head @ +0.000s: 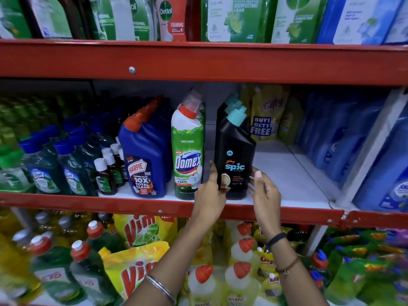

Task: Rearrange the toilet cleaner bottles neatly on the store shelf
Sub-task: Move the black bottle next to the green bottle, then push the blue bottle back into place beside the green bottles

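Shelf (287, 173) front: black Spic bottle (235, 155) upright between both hands' fingers (257, 174).

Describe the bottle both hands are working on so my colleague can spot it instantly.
Look at the middle shelf with the red front rail. Right of the blue Harpic bottle and the white-and-green Domex bottle stands the Spic bottle: the only black one, with a teal cap.
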`<state>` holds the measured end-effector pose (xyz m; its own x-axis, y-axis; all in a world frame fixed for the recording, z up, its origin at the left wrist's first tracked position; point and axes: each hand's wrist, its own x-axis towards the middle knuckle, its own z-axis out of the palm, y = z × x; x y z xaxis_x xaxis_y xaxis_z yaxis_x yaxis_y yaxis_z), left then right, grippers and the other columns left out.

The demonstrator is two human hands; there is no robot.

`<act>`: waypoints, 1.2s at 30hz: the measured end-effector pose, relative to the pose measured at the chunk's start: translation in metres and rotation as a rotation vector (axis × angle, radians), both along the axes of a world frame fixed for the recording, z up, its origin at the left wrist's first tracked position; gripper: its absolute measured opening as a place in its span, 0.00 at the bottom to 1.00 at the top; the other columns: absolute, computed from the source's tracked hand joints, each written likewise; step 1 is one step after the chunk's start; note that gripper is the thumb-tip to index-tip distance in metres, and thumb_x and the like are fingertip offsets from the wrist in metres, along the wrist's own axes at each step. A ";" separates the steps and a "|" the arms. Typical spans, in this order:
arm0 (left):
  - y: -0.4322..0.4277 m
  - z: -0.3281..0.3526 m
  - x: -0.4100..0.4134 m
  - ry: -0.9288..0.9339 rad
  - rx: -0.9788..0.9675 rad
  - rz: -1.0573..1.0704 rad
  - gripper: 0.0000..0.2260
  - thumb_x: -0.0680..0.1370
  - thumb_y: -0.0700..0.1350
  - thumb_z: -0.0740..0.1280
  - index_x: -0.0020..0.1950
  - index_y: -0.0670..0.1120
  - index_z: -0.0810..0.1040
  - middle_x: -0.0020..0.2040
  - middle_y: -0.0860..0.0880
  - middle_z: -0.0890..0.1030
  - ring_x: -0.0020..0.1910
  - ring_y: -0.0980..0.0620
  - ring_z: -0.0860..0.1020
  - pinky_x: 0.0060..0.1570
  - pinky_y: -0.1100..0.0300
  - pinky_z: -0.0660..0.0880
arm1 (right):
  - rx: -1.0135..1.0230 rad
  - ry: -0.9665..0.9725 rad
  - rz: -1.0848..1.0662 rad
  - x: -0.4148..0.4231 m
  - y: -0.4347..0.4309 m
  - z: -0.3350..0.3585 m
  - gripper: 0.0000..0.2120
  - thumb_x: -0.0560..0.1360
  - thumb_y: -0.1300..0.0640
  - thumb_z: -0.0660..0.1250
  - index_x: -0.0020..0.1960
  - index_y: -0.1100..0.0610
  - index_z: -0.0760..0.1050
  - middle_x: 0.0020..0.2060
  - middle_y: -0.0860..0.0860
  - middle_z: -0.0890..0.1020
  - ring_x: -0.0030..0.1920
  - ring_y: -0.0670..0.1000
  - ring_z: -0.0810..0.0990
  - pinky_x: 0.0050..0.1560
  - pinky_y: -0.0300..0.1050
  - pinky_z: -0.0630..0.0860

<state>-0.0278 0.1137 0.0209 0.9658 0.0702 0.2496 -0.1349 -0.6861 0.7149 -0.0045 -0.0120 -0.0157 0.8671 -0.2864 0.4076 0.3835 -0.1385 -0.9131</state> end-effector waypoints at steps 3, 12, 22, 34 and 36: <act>0.003 -0.001 0.000 -0.007 -0.001 -0.013 0.34 0.77 0.36 0.58 0.76 0.50 0.44 0.53 0.36 0.80 0.53 0.37 0.77 0.54 0.44 0.73 | -0.008 -0.022 -0.009 -0.001 0.003 0.000 0.10 0.76 0.40 0.55 0.49 0.33 0.74 0.52 0.45 0.82 0.56 0.46 0.80 0.58 0.50 0.78; 0.007 -0.017 -0.005 -0.158 -0.156 -0.091 0.25 0.78 0.35 0.56 0.75 0.44 0.56 0.64 0.41 0.76 0.63 0.44 0.74 0.62 0.52 0.72 | -0.229 -0.057 -0.213 -0.021 0.026 -0.001 0.25 0.78 0.42 0.52 0.68 0.55 0.67 0.63 0.50 0.71 0.63 0.48 0.71 0.62 0.43 0.68; 0.064 -0.034 -0.022 -0.360 -0.464 0.084 0.22 0.81 0.54 0.49 0.74 0.51 0.59 0.74 0.52 0.63 0.73 0.58 0.61 0.69 0.67 0.59 | -0.006 -0.016 0.231 -0.032 0.104 -0.001 0.30 0.68 0.26 0.47 0.67 0.36 0.59 0.72 0.45 0.66 0.72 0.41 0.63 0.74 0.48 0.61; 0.094 -0.012 -0.012 -0.151 -0.307 -0.073 0.27 0.74 0.63 0.40 0.73 0.63 0.49 0.62 0.45 0.79 0.50 0.46 0.79 0.52 0.58 0.73 | 0.297 0.014 0.286 -0.017 0.114 0.005 0.17 0.80 0.49 0.45 0.61 0.50 0.69 0.53 0.42 0.78 0.51 0.34 0.78 0.52 0.27 0.73; 0.094 -0.011 -0.011 -0.146 -0.320 -0.085 0.27 0.75 0.61 0.40 0.74 0.62 0.50 0.65 0.46 0.78 0.55 0.48 0.77 0.55 0.62 0.67 | 0.308 0.007 0.250 -0.019 0.115 0.004 0.17 0.81 0.50 0.46 0.60 0.51 0.70 0.52 0.42 0.79 0.51 0.33 0.79 0.52 0.28 0.74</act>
<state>-0.0385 0.2078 0.0097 0.9275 0.0881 0.3633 -0.2980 -0.4127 0.8607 -0.0235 0.1028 -0.0115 0.9279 -0.1739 0.3297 0.3645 0.2391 -0.9000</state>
